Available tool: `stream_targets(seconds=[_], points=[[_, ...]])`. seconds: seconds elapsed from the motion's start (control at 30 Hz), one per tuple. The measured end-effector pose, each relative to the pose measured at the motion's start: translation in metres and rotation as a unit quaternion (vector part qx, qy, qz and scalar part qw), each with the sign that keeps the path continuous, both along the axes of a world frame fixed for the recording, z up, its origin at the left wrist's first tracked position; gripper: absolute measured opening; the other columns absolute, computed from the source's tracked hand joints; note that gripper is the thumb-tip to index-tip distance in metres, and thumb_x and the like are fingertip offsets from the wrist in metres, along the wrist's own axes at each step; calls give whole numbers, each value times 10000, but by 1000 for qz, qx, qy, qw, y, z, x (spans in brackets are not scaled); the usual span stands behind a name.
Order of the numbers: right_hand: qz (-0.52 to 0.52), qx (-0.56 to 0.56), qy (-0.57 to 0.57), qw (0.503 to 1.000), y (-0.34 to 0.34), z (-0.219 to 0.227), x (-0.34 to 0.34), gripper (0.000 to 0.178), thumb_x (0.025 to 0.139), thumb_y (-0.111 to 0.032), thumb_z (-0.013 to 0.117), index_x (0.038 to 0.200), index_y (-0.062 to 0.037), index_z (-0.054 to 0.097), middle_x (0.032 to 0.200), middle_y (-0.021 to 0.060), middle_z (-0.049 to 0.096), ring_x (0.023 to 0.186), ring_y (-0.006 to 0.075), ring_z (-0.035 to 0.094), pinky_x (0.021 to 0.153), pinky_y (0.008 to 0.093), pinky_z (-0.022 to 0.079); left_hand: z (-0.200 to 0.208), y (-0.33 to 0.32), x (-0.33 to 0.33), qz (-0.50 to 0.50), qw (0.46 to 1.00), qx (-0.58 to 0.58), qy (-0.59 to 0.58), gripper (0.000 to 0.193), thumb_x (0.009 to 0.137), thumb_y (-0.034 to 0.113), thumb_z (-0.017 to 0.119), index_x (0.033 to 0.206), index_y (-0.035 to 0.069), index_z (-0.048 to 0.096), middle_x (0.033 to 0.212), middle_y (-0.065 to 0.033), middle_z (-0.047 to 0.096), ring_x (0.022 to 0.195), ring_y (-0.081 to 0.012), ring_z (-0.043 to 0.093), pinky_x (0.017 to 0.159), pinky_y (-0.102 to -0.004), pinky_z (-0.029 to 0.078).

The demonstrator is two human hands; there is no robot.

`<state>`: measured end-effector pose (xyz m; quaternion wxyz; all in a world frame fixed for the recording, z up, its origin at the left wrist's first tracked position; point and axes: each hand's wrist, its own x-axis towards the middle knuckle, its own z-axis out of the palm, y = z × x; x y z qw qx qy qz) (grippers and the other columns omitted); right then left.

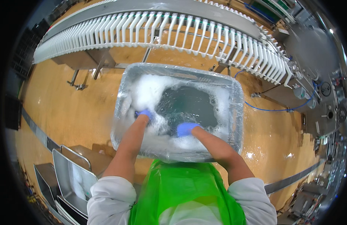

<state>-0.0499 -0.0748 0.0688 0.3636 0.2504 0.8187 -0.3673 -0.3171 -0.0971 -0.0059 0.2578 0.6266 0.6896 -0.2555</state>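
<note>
In front of me stands a large grey tub (235, 108) lined with clear plastic film. Dark, soapy water (188, 103) fills it, with thick white foam (148, 90) along the left side and more around the edges. My left hand (144, 114), in a blue glove, reaches into the suds at the tub's left; its fingers are hidden by foam, with something dark beside them. My right hand (186, 129), also gloved in blue, dips into the water near the front middle, where the surface ripples. Its fingers are under water, so whatever it may hold is not visible.
A long conveyor with white slats (177, 35) curves across behind the tub. A blue hose (271, 110) loops over the wet tan floor (68, 108) at right, near steel equipment. Metal bins with a rail handle (74, 180) stand at the lower left.
</note>
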Motion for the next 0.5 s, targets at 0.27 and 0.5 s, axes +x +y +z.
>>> stream_targets(seconds=[0.27,0.5], points=[[-358,-130,152,912,6,83,33,490,997,-406,304,1433,-198,383,1470,103,377,1277,253,434,1079,408,322,20,-19,98,21,960,-16,-277,345,877,259,542,1162,84,623,1139,-72,592,1045,-215,539,879,-369,448],[-392,77,176,900,26,67,12,435,785,-356,575,1034,-20,695,1080,271,632,1005,394,621,835,466,506,73,-8,116,284,747,-109,-592,327,874,158,543,1173,31,584,1040,-38,603,949,-133,519,829,-302,441]])
